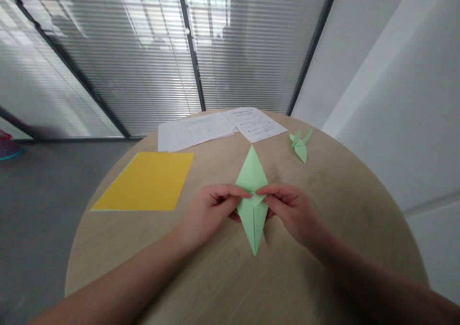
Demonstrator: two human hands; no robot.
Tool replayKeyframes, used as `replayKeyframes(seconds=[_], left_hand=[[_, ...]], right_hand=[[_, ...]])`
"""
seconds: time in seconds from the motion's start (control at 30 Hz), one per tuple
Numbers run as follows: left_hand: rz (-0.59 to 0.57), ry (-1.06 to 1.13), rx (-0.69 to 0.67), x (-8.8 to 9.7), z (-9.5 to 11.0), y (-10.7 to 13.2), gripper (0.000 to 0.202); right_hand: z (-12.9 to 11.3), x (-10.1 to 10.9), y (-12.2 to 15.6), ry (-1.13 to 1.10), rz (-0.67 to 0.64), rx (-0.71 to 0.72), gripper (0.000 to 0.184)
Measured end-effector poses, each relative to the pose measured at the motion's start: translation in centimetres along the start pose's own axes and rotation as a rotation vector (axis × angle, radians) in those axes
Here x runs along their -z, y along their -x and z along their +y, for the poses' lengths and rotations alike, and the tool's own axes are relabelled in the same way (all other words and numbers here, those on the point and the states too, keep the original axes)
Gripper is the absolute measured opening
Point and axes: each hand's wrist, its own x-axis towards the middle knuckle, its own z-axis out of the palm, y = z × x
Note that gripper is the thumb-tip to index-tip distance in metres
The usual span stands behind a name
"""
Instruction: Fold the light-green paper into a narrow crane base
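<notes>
A light green folded paper [252, 174], a long diamond shape with points towards and away from me, lies on the round wooden table [223, 286]. My left hand [212, 210] pinches its left middle edge with thumb and fingers closed. My right hand [291, 209] pinches the right middle edge the same way. The fingertips of both hands nearly meet at the centre crease.
A stack of yellow paper [147, 180] lies to the left. White printed sheets [201, 129] lie at the table's far edge. A finished green paper crane [300, 144] sits at the far right. Glass walls with blinds stand behind, a white wall to the right.
</notes>
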Motion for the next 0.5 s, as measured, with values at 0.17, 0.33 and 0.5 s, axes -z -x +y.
replayKeyframes(seconds=[0.17,0.33,0.5], left_hand=[[0.001,0.081,0.026,0.04,0.10,0.12,0.016],[0.075,0.146,0.050,-0.21,0.53,0.00,0.024],[0.078,0.092,0.115,-0.34,0.81,-0.26,0.030]], right_hand=[[-0.14,0.26,-0.08,0.064,0.029,0.033,0.014],[-0.42,0.47,-0.01,0.131,0.070,0.089,0.013],[-0.65,0.29,0.22,0.194,0.108,0.193,0.016]])
